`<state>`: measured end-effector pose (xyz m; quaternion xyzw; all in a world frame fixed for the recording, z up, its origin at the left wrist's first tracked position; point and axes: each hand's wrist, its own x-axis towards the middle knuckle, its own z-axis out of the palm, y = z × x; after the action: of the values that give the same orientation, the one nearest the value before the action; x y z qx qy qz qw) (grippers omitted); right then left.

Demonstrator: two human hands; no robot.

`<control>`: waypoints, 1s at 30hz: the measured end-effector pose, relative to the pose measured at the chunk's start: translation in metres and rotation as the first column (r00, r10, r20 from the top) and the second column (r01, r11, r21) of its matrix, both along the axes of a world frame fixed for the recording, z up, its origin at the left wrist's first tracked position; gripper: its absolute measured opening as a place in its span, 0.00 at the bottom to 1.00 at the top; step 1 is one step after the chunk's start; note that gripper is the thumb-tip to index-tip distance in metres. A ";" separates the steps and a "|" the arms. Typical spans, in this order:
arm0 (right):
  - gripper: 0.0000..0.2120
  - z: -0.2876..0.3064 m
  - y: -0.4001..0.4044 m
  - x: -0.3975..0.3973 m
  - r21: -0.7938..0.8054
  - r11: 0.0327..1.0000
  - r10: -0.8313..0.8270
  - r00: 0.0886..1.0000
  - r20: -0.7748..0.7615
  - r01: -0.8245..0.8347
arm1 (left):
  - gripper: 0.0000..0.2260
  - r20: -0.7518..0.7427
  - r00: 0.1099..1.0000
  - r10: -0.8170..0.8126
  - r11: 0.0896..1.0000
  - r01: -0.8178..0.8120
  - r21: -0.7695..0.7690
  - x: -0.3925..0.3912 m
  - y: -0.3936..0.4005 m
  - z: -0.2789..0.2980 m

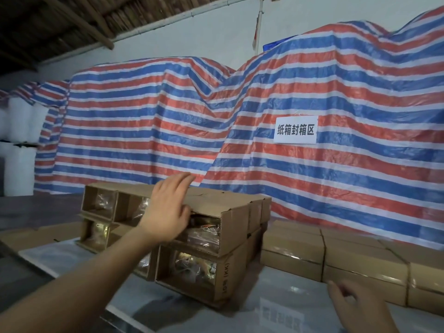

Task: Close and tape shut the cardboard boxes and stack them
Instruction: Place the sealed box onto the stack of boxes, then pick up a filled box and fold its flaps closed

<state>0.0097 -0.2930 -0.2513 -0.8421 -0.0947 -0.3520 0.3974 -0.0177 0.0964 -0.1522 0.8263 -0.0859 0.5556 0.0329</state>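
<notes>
A striped tarpaulin [149, 121] in red, blue and white bands drapes over tall humps that fill most of the background, sagging into a fold near the middle. A white paper sign [295, 130] with black Chinese characters is fixed to its right half. Behind it rises a pale wall [182, 37], crossed by a slanting white pipe [153, 26]. Dark timber beams [60, 18] and thatch-like roofing close the upper left corner. At far left stand white stacked shapes [20, 150], perhaps sacks or rolls. The glossy grey tabletop [283, 306] reflects dim, even light.
</notes>
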 end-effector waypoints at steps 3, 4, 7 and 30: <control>0.17 -0.002 0.001 -0.001 0.009 1.000 -0.004 1.000 -0.015 0.004 | 0.34 -0.178 0.960 0.215 0.968 -0.186 0.166 0.010 0.035 0.004; 0.17 -0.002 0.001 0.000 0.013 1.000 -0.009 1.000 -0.020 0.009 | 0.34 -0.240 0.936 0.256 0.957 -0.212 0.196 0.014 0.042 0.004; 0.17 -0.003 0.001 0.000 -0.004 1.000 -0.025 0.999 -0.038 0.025 | 0.33 -0.390 0.882 0.263 0.959 -0.197 0.202 0.023 0.046 -0.001; 0.43 0.093 0.159 -0.006 -0.164 0.853 0.477 0.868 -0.135 -0.495 | 0.36 -0.232 0.916 -0.326 0.798 0.135 -0.588 -0.009 0.014 -0.025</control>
<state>0.0034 -0.1343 -0.1587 -0.8403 -0.3202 -0.1910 0.3936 -0.0272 0.1101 -0.1775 0.8422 -0.0139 0.4052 0.3554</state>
